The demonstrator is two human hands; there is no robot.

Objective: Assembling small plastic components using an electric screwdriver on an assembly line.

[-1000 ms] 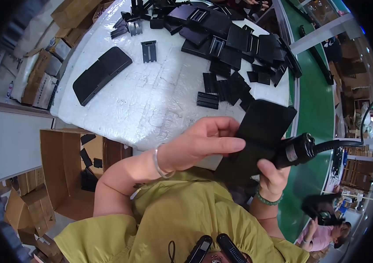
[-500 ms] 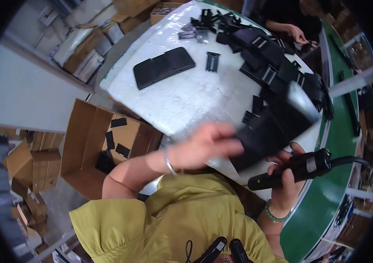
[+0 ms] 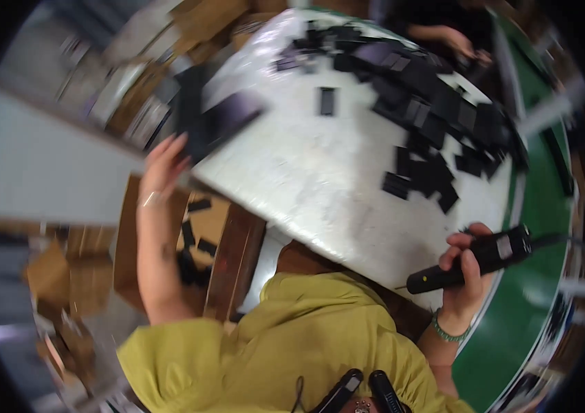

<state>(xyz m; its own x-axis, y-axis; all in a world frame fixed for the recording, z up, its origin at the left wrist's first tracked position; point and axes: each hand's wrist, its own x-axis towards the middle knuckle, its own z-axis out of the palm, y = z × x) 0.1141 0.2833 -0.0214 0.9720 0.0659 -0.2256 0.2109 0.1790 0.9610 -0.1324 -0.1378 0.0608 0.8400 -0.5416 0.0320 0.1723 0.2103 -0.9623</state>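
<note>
At the table's far left edge, my left hand (image 3: 164, 167) has its fingers at a flat black plastic housing (image 3: 195, 113), smeared by motion. A second dark housing (image 3: 236, 115) shows beside it, partly overlapped; where one ends and the other begins is blurred. My right hand (image 3: 470, 279) is wrapped round a black corded electric screwdriver (image 3: 502, 251), its thin bit pointing left over the table's near right edge. On the white tabletop (image 3: 292, 179) lies one small black bracket (image 3: 327, 101), apart from the others.
A heap of black plastic parts (image 3: 416, 96) covers the table's far right side, with loose pieces (image 3: 423, 175) nearer. Below the left edge stands a cardboard box (image 3: 126, 255) with black pieces inside. A green conveyor (image 3: 512, 337) runs along the right; another person's hand (image 3: 459, 43) is beyond the heap.
My left hand has carried the black housing from beside the screwdriver to the far left of the table. My right hand still holds the screwdriver in about the same place.
</note>
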